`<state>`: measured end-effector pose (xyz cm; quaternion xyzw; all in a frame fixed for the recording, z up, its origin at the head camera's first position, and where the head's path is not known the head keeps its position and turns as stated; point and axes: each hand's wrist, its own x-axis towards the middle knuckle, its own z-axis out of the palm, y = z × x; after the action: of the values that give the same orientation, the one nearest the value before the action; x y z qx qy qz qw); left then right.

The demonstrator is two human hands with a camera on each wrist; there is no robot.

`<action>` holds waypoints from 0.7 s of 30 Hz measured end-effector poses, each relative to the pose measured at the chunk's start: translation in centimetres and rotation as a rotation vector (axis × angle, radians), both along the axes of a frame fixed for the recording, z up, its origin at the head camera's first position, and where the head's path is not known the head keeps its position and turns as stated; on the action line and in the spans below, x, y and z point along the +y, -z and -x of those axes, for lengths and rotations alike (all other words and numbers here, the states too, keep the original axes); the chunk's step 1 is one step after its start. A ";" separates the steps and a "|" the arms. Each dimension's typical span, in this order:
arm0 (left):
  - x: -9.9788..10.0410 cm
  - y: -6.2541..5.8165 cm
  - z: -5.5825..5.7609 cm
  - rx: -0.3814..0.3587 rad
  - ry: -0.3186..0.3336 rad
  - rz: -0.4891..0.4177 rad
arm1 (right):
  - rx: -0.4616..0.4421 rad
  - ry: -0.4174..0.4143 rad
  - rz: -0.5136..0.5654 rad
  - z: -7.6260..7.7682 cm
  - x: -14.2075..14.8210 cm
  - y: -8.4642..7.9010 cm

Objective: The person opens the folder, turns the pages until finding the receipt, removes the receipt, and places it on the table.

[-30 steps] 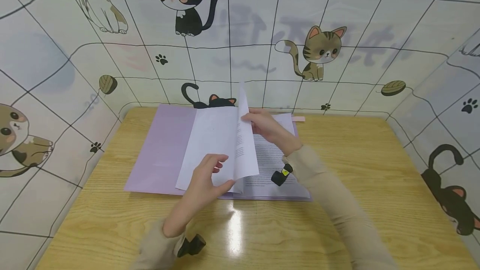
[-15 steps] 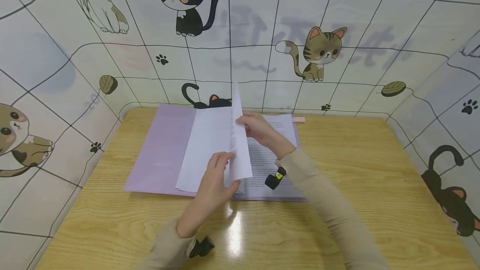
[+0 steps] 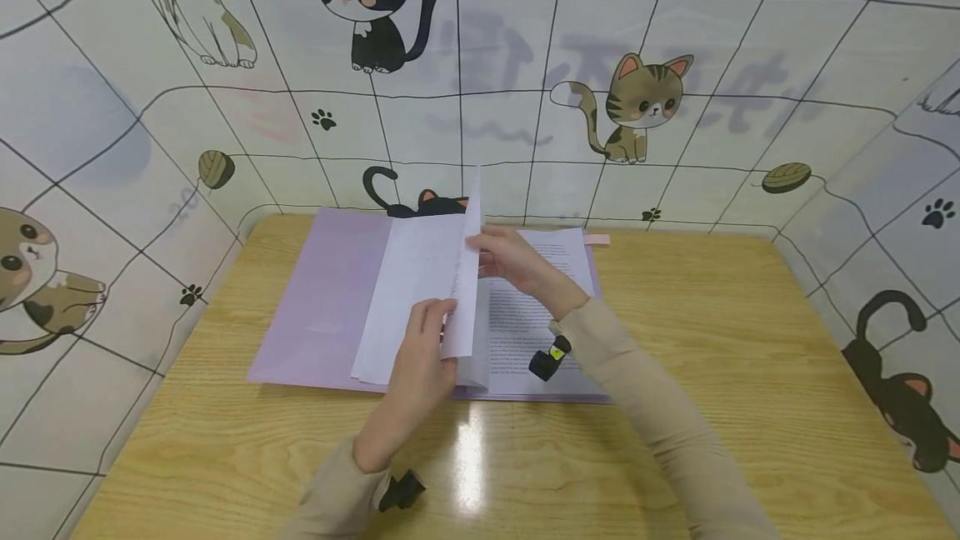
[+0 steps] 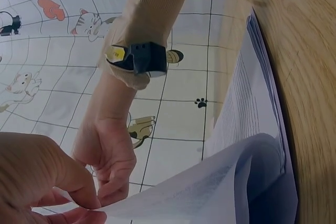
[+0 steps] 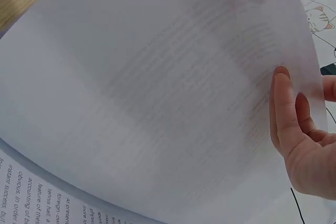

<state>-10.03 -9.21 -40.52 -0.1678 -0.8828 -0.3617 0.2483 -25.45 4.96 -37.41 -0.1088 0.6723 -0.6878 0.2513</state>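
A purple folder (image 3: pixel 322 307) lies spread on the table with white pages inside. One sheet (image 3: pixel 465 307) stands upright near its middle, lifted off the printed pages (image 3: pixel 521 332) on the right. My right hand (image 3: pixel 517 261) holds this sheet near its upper part; in the right wrist view the thumb and fingers of the right hand (image 5: pixel 310 150) are on either side of the edge. Lower down, my left hand (image 3: pixel 420 365) pinches the sheet's near part. The left wrist view has the left hand (image 4: pixel 42 174) with thumb and finger meeting at the paper's edge. A blank-looking page (image 3: pixel 408 273) lies on the left.
The wooden table (image 3: pixel 712 357) extends around the folder. A cat-patterned wall covering (image 3: pixel 510 123) rises behind and at both sides. A pink tab (image 3: pixel 597 238) sticks out past the pages at the upper right. Each wrist wears a black camera (image 3: pixel 550 359).
The lifted sheet has swung leftward to nearly upright, the right hand moving left with it. The left hand has moved from spread fingers beside the sheet to pinching its near edge.
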 end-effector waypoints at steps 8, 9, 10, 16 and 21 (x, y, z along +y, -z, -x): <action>-1.7 0.8 0.4 -0.063 -0.036 -0.060 | -0.019 -0.051 0.062 0.0 0.2 0.1; -1.9 0.9 0.4 -0.064 -0.044 -0.062 | -0.022 -0.048 0.061 0.1 0.2 0.2; -2.2 1.0 0.5 -0.062 -0.054 -0.058 | -0.026 -0.046 0.059 0.1 0.3 0.2; -3.7 1.5 0.5 -0.076 -0.109 -0.040 | -0.023 -0.034 0.068 0.3 0.8 0.5; -4.8 1.8 0.4 -0.164 -0.129 -0.077 | -0.016 -0.010 0.026 0.5 1.5 1.1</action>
<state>-10.43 -13.97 -42.34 -0.0708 -0.8947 -0.3910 0.2040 -25.95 6.43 -38.49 -0.1097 0.6607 -0.6961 0.2586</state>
